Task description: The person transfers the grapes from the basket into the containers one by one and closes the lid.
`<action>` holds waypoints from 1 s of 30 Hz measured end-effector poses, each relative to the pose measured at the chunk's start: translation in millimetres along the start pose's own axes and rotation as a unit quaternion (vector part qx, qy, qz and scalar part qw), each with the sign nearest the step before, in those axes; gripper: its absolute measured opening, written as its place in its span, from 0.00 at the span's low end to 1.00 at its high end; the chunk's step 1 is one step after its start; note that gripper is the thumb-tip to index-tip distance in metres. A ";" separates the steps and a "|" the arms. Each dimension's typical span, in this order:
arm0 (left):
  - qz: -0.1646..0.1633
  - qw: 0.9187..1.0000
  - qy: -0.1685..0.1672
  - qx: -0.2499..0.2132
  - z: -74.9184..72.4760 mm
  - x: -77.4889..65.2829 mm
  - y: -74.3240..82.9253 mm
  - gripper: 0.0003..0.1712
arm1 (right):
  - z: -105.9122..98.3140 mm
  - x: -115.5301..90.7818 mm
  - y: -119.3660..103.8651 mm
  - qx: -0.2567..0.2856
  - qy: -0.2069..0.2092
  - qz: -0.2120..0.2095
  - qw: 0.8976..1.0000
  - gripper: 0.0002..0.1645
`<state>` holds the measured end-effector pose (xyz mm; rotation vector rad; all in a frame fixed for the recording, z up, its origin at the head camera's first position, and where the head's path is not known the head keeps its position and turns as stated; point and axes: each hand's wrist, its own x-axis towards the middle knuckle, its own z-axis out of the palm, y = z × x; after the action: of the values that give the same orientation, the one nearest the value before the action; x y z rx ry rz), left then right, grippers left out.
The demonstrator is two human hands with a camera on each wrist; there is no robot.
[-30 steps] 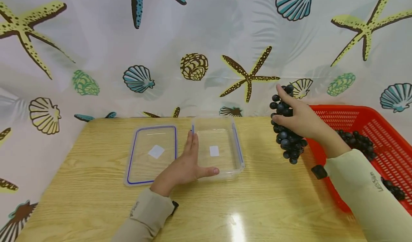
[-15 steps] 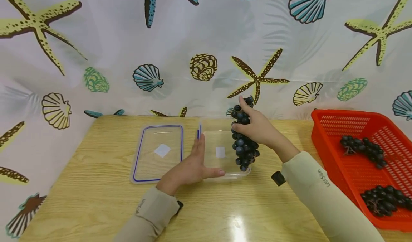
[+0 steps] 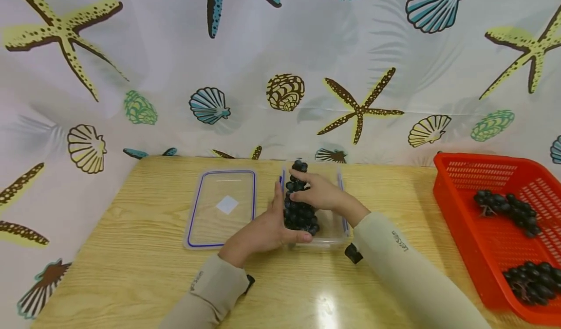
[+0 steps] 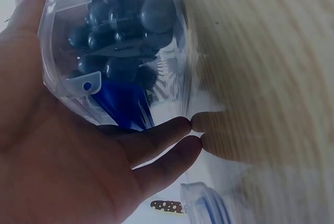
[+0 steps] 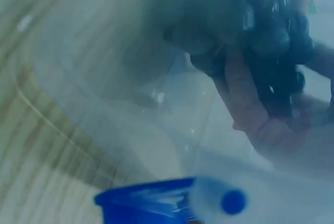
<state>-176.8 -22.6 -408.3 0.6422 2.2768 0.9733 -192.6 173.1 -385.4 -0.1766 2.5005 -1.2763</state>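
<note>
A bunch of dark grapes (image 3: 300, 217) lies along the left side of a clear plastic container (image 3: 330, 244), partly inside it. My right hand (image 3: 322, 192) grips the bunch from above, its fingers reaching down into the container. In the right wrist view, fingers (image 5: 245, 88) show blurred through the plastic, curled against the grapes. My left hand (image 3: 265, 229) steadies the container from outside, fingers straight along the left wall and thumb over the near edge. The left wrist view shows the grapes (image 4: 122, 31) through the wall, with a blue clip (image 4: 122, 104) by that hand.
A clear lid (image 3: 228, 183) with a blue seal lies flat left of the container. On the right stands a red slotted basket (image 3: 464, 251) holding more dark grapes (image 3: 532, 280). Patterned cloth (image 3: 250, 42) hangs behind the wooden table (image 3: 131, 251).
My right hand has carried the grapes leftward from beside the red basket and lowered them into the container. The left hand keeps its place at the container, while the view has shifted slightly right.
</note>
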 end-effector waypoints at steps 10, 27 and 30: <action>0.011 1.000 -0.002 -0.002 1.1 -2.5 0.1 0.79 | 1.0 -1.4 7.9 0.003 0.016 -0.002 1.000 0.36; 0.018 1.000 -0.003 -0.014 -1.2 0.4 1.5 0.79 | 22.8 -20.9 -14.0 -0.171 0.026 0.041 0.984 0.38; 0.012 1.000 -0.006 -0.018 0.0 0.4 0.0 0.78 | 21.1 -19.6 -13.6 -0.167 0.026 0.048 0.984 0.37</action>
<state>-177.1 -22.4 -408.4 0.6596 2.2413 1.0168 -167.6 154.0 -381.4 -0.1001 2.7174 -0.8272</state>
